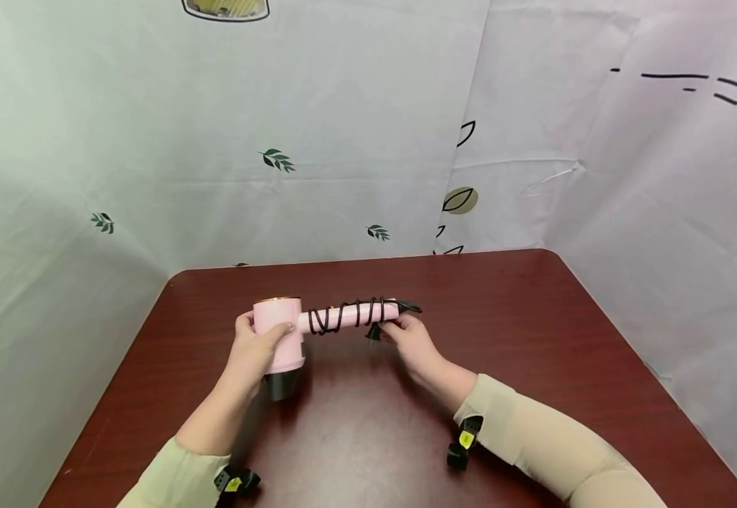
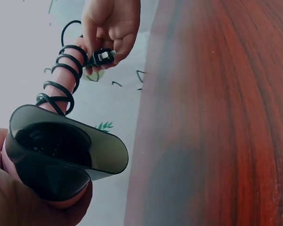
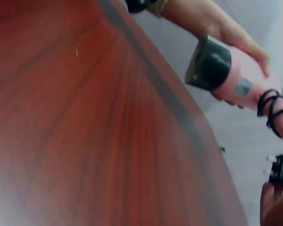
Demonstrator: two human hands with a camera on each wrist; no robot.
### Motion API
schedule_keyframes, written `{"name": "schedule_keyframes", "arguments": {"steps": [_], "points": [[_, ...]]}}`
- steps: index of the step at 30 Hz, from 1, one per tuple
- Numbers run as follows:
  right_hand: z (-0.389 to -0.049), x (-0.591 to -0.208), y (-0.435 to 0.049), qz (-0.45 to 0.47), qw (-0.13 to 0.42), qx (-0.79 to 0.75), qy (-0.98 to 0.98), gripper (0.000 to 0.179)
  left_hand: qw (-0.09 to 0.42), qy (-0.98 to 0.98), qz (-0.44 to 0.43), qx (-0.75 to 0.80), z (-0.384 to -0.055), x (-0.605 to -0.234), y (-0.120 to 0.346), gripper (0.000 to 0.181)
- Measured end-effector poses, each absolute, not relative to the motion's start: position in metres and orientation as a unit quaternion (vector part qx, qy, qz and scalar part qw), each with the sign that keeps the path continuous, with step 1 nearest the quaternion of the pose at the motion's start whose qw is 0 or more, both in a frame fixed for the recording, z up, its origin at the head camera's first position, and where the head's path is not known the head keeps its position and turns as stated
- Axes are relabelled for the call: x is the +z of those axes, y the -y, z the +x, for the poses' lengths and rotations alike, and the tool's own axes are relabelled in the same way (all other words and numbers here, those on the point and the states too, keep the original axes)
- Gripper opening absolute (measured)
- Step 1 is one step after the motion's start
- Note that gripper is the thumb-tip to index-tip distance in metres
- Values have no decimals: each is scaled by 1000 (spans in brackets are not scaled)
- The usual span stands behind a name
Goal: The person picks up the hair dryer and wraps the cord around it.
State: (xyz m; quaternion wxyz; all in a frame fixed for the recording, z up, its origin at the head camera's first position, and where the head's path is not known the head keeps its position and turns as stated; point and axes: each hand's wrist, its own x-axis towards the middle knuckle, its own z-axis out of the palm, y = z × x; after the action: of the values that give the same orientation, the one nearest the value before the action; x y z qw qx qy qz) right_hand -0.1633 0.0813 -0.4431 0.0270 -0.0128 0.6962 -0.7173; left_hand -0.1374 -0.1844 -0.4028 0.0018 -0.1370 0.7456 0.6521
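A pink hair dryer (image 1: 274, 315) with a dark nozzle (image 1: 283, 385) is held above the table. My left hand (image 1: 252, 353) grips its barrel, thumb across the near side. Black cord (image 1: 343, 317) winds in several loops around the handle, which points right. At the handle's end my right hand (image 1: 414, 343) pinches the cord's black plug (image 2: 103, 57); its metal prongs show in both wrist views. In the right wrist view the left hand (image 3: 226, 33) wraps the barrel from behind.
The dark red wooden table (image 1: 368, 437) lies beneath both hands. White printed fabric (image 1: 355, 127) hangs behind it and along both sides. Black straps with small devices (image 1: 465, 441) sit on the wrists.
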Motion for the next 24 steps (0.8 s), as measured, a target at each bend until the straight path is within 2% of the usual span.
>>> {"name": "schedule_keyframes", "arguments": {"steps": [5,10,17,24], "points": [[-158,-449,-78,35,61,-737,-672,28,16,-755,-145,639,-145,-411,179,80],[-159,-453,-76,42,90,-727,-680,36,33,-762,-154,628,-154,-418,175,84],[-166,-462,-81,32,74,-627,-775,37,47,-779,-155,606,-165,-425,172,88],[-174,-467,-87,-66,-2,-404,-912,17,54,-777,-161,606,-169,-430,173,88]]}}
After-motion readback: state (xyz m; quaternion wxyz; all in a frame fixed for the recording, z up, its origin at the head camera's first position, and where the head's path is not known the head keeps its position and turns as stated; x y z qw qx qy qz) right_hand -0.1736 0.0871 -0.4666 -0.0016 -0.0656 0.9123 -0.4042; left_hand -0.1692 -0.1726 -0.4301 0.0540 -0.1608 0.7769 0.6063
